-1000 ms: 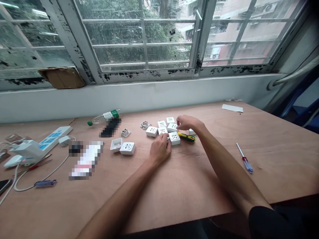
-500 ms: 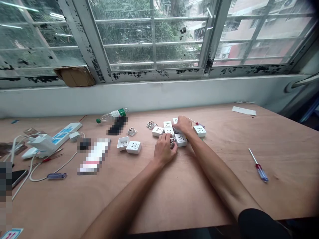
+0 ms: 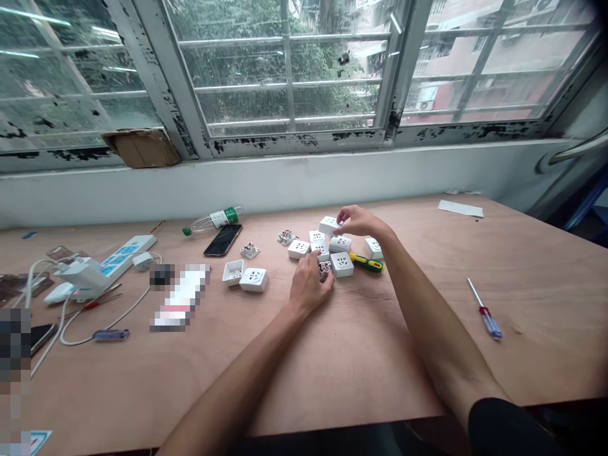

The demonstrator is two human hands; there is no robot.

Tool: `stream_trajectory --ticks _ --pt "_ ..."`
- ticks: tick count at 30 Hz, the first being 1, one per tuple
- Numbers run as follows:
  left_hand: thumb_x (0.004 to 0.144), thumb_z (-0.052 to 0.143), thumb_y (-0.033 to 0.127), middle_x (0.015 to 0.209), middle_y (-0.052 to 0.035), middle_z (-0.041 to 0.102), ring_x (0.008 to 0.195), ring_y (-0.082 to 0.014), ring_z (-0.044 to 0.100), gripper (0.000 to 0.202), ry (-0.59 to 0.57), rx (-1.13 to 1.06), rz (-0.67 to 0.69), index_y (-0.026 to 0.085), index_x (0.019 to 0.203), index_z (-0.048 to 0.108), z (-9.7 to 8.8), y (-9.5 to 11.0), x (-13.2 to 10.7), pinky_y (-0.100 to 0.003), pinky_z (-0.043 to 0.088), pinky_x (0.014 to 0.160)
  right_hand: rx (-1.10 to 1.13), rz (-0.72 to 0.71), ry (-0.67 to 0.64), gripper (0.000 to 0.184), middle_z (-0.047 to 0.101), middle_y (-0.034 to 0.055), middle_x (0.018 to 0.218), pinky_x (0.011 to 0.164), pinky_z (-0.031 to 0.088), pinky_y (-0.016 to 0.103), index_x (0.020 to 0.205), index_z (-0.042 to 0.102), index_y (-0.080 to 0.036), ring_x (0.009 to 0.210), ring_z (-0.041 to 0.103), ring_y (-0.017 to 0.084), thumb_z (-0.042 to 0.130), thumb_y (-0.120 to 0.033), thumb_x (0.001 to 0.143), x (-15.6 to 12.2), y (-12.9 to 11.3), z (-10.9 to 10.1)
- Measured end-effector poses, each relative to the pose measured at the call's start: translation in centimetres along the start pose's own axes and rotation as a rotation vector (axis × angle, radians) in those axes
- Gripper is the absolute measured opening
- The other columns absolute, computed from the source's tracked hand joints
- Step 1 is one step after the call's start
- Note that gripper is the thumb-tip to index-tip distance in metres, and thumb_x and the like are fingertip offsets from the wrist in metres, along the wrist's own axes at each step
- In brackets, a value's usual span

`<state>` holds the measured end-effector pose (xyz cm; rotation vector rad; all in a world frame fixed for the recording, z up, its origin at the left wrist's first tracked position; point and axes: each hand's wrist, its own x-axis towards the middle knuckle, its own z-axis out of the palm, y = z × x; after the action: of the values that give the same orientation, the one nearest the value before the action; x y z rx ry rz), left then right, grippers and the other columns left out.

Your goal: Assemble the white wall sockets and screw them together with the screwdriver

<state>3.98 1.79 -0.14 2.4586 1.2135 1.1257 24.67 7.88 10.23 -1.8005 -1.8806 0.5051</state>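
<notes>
My right hand [image 3: 360, 222] is pinching a square white plastic socket [image 3: 327, 224] at the cluster's back; my left hand [image 3: 305, 282] grips an open socket piece with exposed innards [image 3: 324, 269]. Tip: hold sides, don't bump neighbours.

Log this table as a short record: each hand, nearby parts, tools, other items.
Left hand: fingers and thumb around a socket insert
Right hand: fingertips on the edge of a white socket; whether it is raised is unclear
Nearby parts: other white sockets, clustered between and beside the hands
Open part: white box, hollow side up
Tools: green-and-yellow-handled tool; screwdriver farther right
Other items: bottle on its side, black phone, power strip
</notes>
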Motion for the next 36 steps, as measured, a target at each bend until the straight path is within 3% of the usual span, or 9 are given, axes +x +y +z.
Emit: stream_trajectory --ticks 4,9,14,19,26,36 --pt "0.084 0.062 0.023 0.101 -0.0085 0.058 0.096 -0.025 0.059 0.047 0.038 -0.041 -0.014 0.018 0.125 0.041 -0.3 0.0 -0.3 -0.043 0.053 0.085 0.116 -0.07 -0.16 0.038 0.066 0.009 0.115 0.075 0.05 0.027 0.102 0.065 -0.018 0.095 0.064 0.02 0.077 -0.022 0.067 -1.1 -0.6 -1.2" --pt "0.084 0.067 0.03 0.123 -0.0148 0.054 0.112 -0.0274 0.055 0.064 0.238 -0.11 -0.006 0.018 0.135 0.031 -0.6 0.4 -0.4 -0.045 0.051 0.095 0.152 -0.158 -0.409 0.047 0.064 0.0093 0.12 0.077 0.051 0.028 0.11 0.061 -0.019 0.103 0.062 0.021 0.073 -0.015 0.065 -1.9 -1.7 -1.5" --pt "0.084 0.068 0.032 0.123 -0.015 0.057 0.114 -0.0267 0.057 0.073 0.232 -0.153 0.015 0.018 0.141 0.026 -0.8 0.6 -0.6 -0.044 0.051 0.096 0.111 -0.222 -0.586 0.052 0.061 0.0085 0.126 0.075 0.051 0.026 0.11 0.061 -0.02 0.109 0.06 0.023 0.07 -0.01 0.06 -2.1 -2.8 -0.9" --pt "0.083 0.07 0.035 0.109 -0.0107 0.064 0.101 -0.0244 0.062 0.064 0.245 -0.146 -0.008 0.02 0.134 0.035 -0.8 0.5 -0.8 -0.04 0.054 0.086 0.062 -0.238 -0.599 0.052 0.061 0.0063 0.128 0.076 0.05 0.027 0.111 0.063 -0.022 0.112 0.06 0.024 0.072 -0.014 0.06 -2.1 -3.4 -0.5" --pt "0.078 0.077 0.035 0.102 -0.0065 0.064 0.09 -0.0221 0.063 0.065 0.275 -0.123 -0.052 0.022 0.129 0.039 -0.8 0.5 -0.7 -0.037 0.054 0.078 -0.125 -0.194 -0.508 0.052 0.065 0.0069 0.116 0.073 0.049 0.031 0.104 0.062 -0.022 0.1 0.063 0.024 0.082 -0.041 0.06 -2.3 -4.6 0.2" --pt "0.073 0.083 0.041 0.103 -0.0043 0.061 0.086 -0.0205 0.063 0.074 0.236 -0.115 -0.09 0.024 0.13 0.039 -0.1 -0.2 -0.7 -0.036 0.054 0.075 -0.287 -0.173 -0.505 0.05 0.067 0.0037 0.107 0.064 0.042 0.029 0.105 0.062 -0.024 0.093 0.063 0.024 0.082 -0.033 0.06 -2.5 -5.8 1.3"
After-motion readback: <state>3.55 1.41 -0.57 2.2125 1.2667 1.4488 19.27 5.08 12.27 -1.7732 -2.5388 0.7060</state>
